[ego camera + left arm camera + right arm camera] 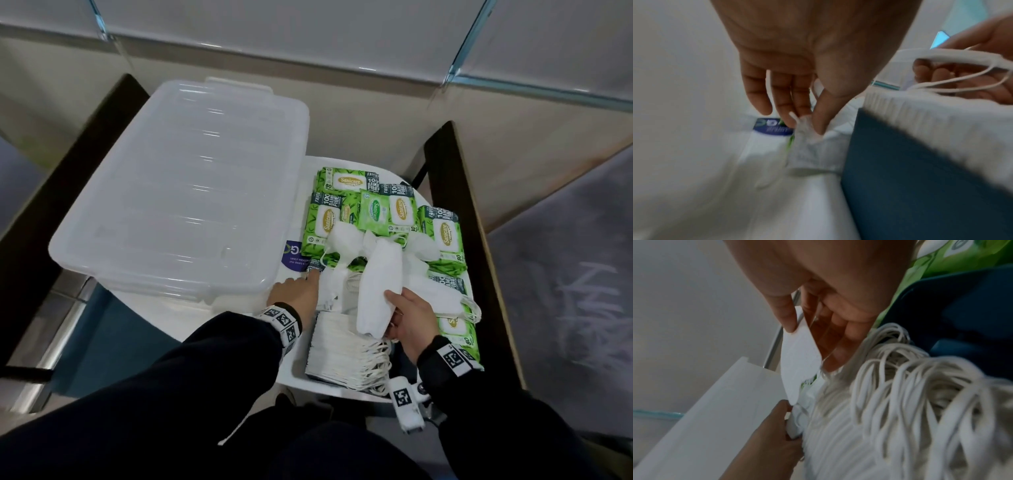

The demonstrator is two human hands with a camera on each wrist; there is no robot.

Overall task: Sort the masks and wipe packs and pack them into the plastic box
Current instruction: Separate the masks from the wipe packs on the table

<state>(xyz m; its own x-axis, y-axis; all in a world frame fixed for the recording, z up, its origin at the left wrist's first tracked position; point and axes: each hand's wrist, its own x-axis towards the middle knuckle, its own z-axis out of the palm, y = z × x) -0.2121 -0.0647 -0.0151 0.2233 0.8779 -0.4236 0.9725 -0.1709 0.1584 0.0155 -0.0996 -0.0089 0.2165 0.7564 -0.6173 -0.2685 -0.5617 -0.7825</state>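
A clear plastic box [178, 192] with its lid on sits at the left of a white table [212, 318]. To its right lie several green wipe packs [346, 185] with loose white masks [342, 240] over them. My right hand [407, 318] holds a folded white mask [380, 287] between thumb and fingers, seen as a flat white mask [797, 360] in the right wrist view. My left hand [301, 291] pinches a corner of another white mask [809, 146] between thumb and fingertips [797, 116]. A neat stack of masks [342, 353] with ear loops [900, 386] lies near the front edge.
Dark wooden chair arms [455, 219] flank the table on both sides. A purple label [294, 258] lies on the table by the box. A dark blue surface [920, 178] shows beside the mask stack. My dark sleeves [171, 394] fill the foreground.
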